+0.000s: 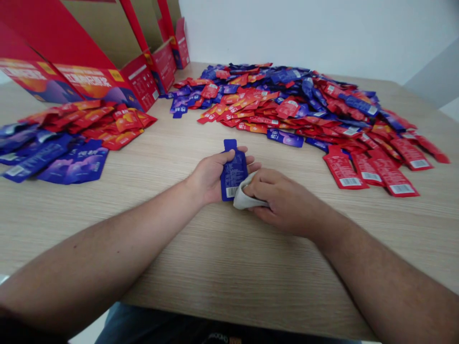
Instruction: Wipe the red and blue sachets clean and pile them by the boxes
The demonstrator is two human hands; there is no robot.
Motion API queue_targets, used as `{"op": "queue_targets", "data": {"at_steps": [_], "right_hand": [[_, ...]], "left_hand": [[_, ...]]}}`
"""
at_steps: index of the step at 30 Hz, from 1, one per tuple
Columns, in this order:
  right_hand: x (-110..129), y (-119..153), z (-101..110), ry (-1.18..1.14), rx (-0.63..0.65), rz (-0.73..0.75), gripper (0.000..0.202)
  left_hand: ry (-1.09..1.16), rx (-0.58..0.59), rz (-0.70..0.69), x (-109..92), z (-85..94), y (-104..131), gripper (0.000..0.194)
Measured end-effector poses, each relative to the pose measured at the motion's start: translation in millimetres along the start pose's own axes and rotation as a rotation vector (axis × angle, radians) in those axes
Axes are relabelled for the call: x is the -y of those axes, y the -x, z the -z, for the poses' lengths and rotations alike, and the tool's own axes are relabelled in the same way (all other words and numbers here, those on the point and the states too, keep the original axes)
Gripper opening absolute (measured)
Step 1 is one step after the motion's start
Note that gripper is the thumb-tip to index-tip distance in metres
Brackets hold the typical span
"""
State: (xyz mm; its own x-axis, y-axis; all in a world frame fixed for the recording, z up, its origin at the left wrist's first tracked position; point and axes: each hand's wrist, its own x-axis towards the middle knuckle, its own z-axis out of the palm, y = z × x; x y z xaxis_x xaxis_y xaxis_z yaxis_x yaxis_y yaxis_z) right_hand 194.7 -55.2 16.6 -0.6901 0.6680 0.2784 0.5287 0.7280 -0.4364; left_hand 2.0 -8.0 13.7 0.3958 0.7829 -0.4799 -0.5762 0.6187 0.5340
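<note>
A blue sachet (234, 171) with a barcode and a narrow top lies across the palm of my left hand (212, 174), its thumb pressed on the upper part. My right hand (270, 193) is closed around a folded white cloth (245, 197). The cloth touches the lower right corner of the sachet, near the barcode. Both hands are just above the table (229, 258), in the middle of the view. The left fingertips show behind the sachet.
A large heap of red and blue sachets (287, 105) spreads across the back right. A smaller group of red sachets (124, 124) and blue sachets (77, 162) lies at the left. Behind it stand red cardboard boxes (82, 71) with open sides. A white wall (304, 33) rises behind.
</note>
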Motion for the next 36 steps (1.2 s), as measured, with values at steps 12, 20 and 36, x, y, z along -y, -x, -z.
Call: {"op": "queue_targets", "data": {"at_steps": [12, 20, 36], "right_hand": [[11.8, -2.7, -12.6, 0.07, -0.151, -0.058, 0.023], [12.3, -4.3, -9.7, 0.134, -0.209, -0.042, 0.02], [17.7, -2.4, -5.1, 0.102, -0.044, 0.145, 0.022]], "left_hand": [[-0.049, 0.011, -0.009, 5.2, -1.6, 2.5, 0.035], [-0.083, 0.016, 0.025, 11.9, -8.3, 10.2, 0.041], [-0.148, 0.021, 0.038, 11.5, -12.3, 14.2, 0.052]]}}
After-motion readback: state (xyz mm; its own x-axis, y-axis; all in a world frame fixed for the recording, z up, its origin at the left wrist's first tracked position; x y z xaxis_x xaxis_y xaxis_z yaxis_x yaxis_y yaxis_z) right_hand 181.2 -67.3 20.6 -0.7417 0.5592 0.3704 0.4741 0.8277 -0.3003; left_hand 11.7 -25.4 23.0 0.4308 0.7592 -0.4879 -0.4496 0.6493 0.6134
